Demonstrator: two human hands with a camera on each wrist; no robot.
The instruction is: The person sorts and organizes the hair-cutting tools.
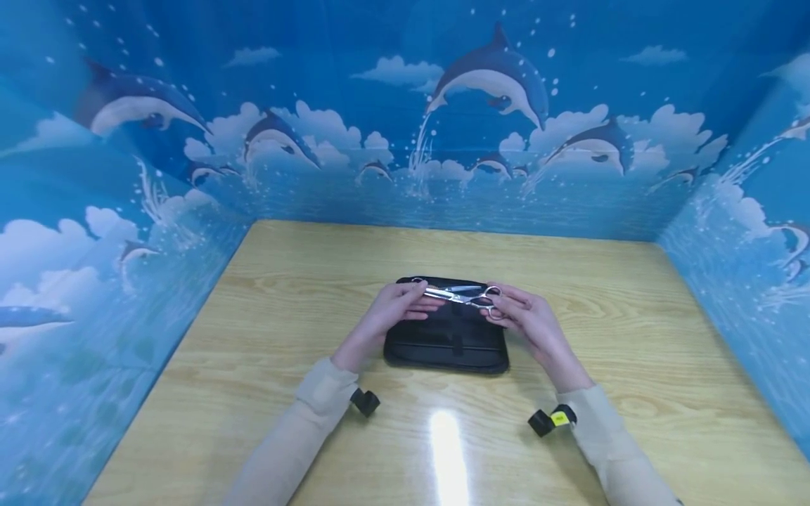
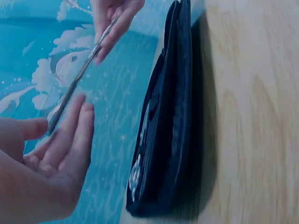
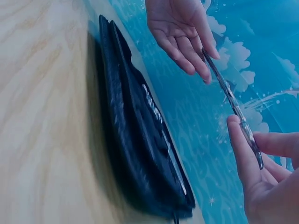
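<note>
The left hand [image 1: 394, 306] pinches the blade end of a pair of silver scissors [image 1: 455, 296] between its thumb and fingers, and the right hand [image 1: 534, 320] pinches the end with the finger loops. Both hands are closed only at the tips, with the left hand's other fingers held out loosely. From the head, you can see the two round loops and the long blades, but the scissors look as if they lie on the black case [image 1: 424, 356]. The two wrist views show them thin, from the side, up in the air and apart from the case. Those views also show shiny silver things [image 2: 135, 179] in the case, and its thick side. The case sits on the wooden table [image 1: 285, 295]. Each wrist wears a small black camera, and the right one has a yellow tag [image 1: 560, 419]. Around the table are blue walls [image 1: 329, 193] with dolphins and clouds.
</note>
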